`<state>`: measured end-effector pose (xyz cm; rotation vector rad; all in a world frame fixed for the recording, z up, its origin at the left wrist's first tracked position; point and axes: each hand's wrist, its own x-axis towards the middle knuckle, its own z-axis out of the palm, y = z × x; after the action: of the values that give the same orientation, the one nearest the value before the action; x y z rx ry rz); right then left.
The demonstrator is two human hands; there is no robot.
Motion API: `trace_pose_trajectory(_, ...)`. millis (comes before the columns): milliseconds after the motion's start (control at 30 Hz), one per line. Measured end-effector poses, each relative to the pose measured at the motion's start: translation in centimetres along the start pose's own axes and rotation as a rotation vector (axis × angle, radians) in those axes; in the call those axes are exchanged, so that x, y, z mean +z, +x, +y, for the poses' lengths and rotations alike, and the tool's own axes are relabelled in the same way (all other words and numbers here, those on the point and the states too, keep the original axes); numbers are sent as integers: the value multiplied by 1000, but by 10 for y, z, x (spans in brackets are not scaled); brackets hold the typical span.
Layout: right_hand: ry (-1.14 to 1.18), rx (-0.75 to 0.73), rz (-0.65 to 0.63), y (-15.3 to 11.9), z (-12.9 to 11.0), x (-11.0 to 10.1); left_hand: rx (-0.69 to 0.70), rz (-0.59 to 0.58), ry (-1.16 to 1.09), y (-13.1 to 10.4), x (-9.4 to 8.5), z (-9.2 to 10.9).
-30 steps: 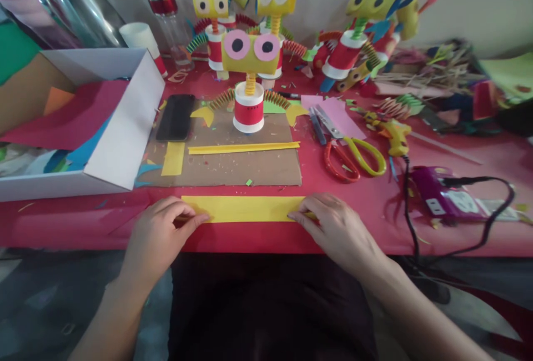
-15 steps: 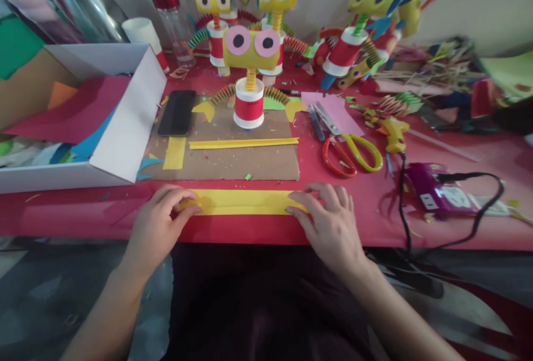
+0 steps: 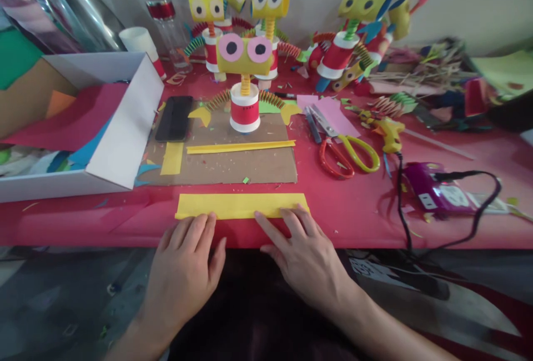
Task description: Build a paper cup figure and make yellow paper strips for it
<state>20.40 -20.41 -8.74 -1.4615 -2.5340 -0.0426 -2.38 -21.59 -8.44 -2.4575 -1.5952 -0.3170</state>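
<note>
From where I'm standing, a white box (image 3: 120, 122) sits just left of the brown cardboard (image 3: 250, 169), with red, orange and blue paper inside. A dark phone (image 3: 175, 119) lies at the cardboard's far left corner, and below it a short yellow piece (image 3: 172, 159) rests near the left edge. On the near side of the cardboard is the person's left hand (image 3: 185, 272), fingers out straight and side by side, tips on the near edge of a yellow paper strip (image 3: 233, 204), thumb held apart, gripping nothing. That strip lies flat on the red table (image 3: 366, 214), just in front of the cardboard and roughly parallel to it. A narrow folded strip (image 3: 241, 147) lies across the cardboard's middle; behind that stands a paper-cup figure (image 3: 245, 112). The right hand (image 3: 310, 261), in front of the cardboard's right end, has its fingers spread, tips laid on the yellow paper strip, closed round nothing. Right of the cardboard are scissors (image 3: 361, 153) with red and yellow handles; farther right, a yellow glue gun (image 3: 390, 136), then a purple packet (image 3: 435, 189).
</note>
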Motion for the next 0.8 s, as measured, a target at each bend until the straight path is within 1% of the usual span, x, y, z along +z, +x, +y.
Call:
trace_pose_trajectory(133,-12,28,-1,1,-7,2,-54,-70,38,-9,3,10)
trace_pose_trajectory(267,-51,26,11,2,-9,2,-91,-127,48,-14,7,14)
trace_pose_trajectory(433,-31,13,39,0,-4,6,-195,-132,63,-16,7,18)
trace_pose_trajectory(567,28,29,90,-15,10,13,-249,-136,46,-17,7,19)
trace_pose_trajectory(667,19,63,77,-31,22,17,-282,-114,41,-18,7,13)
trace_pose_trajectory(800,-19,93,59,-46,30,18,-272,-118,67,-20,4,8)
